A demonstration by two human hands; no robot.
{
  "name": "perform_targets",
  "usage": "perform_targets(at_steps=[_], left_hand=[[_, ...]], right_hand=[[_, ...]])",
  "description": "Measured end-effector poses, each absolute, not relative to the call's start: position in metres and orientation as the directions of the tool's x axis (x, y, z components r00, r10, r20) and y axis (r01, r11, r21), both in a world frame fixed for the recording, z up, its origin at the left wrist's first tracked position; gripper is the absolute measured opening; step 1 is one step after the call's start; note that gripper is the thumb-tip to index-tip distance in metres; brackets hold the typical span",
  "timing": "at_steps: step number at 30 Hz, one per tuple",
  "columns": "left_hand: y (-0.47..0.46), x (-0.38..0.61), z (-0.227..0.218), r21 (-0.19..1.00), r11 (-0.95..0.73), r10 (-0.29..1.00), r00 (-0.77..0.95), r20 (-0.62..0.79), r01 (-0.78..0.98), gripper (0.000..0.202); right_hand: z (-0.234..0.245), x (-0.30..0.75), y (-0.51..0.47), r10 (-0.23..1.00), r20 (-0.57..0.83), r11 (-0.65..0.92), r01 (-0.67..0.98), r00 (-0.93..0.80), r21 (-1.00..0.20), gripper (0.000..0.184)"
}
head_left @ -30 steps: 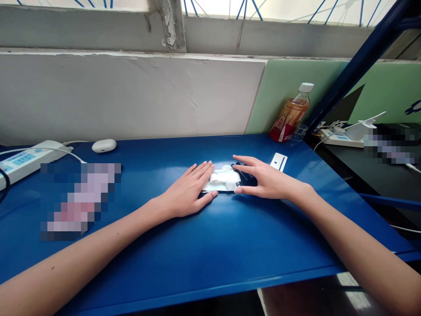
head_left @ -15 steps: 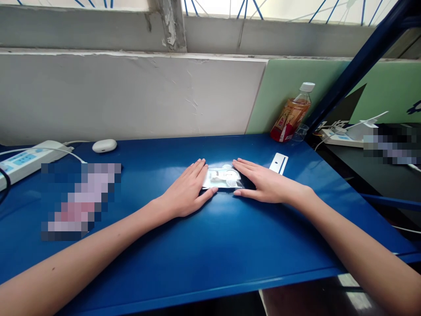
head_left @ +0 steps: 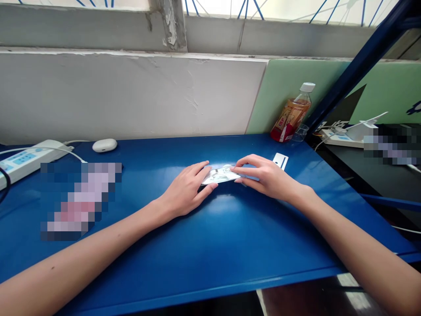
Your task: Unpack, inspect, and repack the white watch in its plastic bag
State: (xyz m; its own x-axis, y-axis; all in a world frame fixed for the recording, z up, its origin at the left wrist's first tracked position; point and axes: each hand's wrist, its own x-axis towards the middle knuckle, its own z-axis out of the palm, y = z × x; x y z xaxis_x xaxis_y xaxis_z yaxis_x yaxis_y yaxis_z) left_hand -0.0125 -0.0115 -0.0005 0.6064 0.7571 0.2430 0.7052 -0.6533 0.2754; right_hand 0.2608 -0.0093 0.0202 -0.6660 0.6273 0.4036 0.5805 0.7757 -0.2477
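Note:
A small clear plastic packet [head_left: 219, 175] with white round pieces inside is tilted up off the blue table [head_left: 213, 237] near its middle. My left hand [head_left: 184, 191] pinches the packet's left edge between thumb and fingers. My right hand [head_left: 263, 177] grips its right edge, fingers curled over the top. Both forearms reach in from the near corners.
A white strip with a dark line [head_left: 280, 160] lies just right of my right hand. A bottle of amber drink [head_left: 291, 115] stands at the back right. At the back left are a white earbud case [head_left: 104, 145] and a power strip [head_left: 24, 160]. A blurred patch covers something at the left.
Both hands lay flat beside the packet on the table; now their fingers have closed on its two edges and raised it, tilted, off the surface.

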Motion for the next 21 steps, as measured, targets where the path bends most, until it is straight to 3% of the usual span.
perform_targets(at_steps=[5,8,11,16,21], left_hand=[[-0.014,-0.015,-0.003,0.351,-0.715,0.691,0.534,0.488,0.604,0.051],[-0.015,-0.014,-0.003,0.320,-0.755,0.632,0.504,0.589,0.573,0.055],[-0.015,-0.012,-0.002,0.250,-0.780,0.592,0.549,0.590,0.574,0.052],[-0.011,-0.011,-0.004,0.219,-0.786,0.608,0.659,0.443,0.578,0.053],[-0.009,-0.011,-0.004,0.263,-0.762,0.647,0.677,0.352,0.591,0.059]], right_hand=[[0.020,0.255,-0.013,0.666,0.541,0.745,0.488,-0.514,-0.454,0.023],[0.020,0.252,-0.013,0.757,0.511,0.653,0.471,-0.406,-0.593,0.018],[0.015,0.250,-0.011,0.829,0.444,0.560,0.488,-0.341,-0.670,0.020],[0.002,0.249,-0.004,0.851,0.380,0.524,0.547,-0.362,-0.653,0.025],[0.001,0.254,-0.001,0.782,0.402,0.622,0.638,-0.476,-0.454,0.028]])
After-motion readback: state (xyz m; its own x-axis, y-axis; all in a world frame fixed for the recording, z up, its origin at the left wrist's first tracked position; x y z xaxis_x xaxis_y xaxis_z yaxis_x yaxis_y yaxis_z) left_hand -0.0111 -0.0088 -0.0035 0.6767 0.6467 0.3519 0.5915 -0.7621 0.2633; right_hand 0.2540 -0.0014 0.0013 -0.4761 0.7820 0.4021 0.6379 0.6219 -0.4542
